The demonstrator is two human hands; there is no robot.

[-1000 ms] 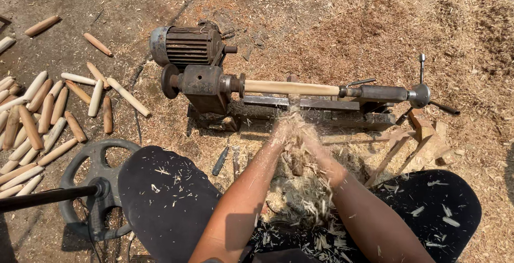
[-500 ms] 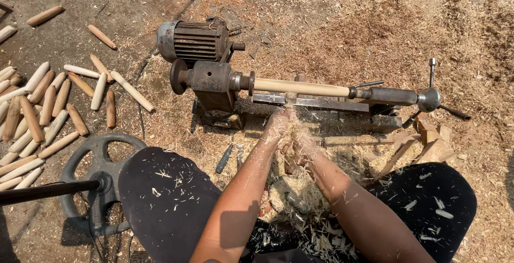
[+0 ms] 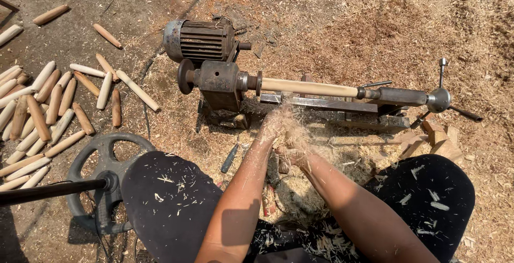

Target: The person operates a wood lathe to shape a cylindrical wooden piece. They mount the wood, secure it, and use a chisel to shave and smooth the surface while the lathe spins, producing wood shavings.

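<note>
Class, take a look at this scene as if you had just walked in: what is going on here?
A person sits on the ground at a small wood lathe driven by an electric motor. A pale wooden rod is mounted between its ends. Both hands, the left hand and right hand, are bunched together just below the rod amid flying shavings; whatever they grip is hidden. Finished wooden pegs lie to the left, and sawdust covers the ground.

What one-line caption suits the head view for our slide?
Both hands, left hand and right hand, work amid flying shavings below a pale wooden spindle on a rusty lathe.
</note>
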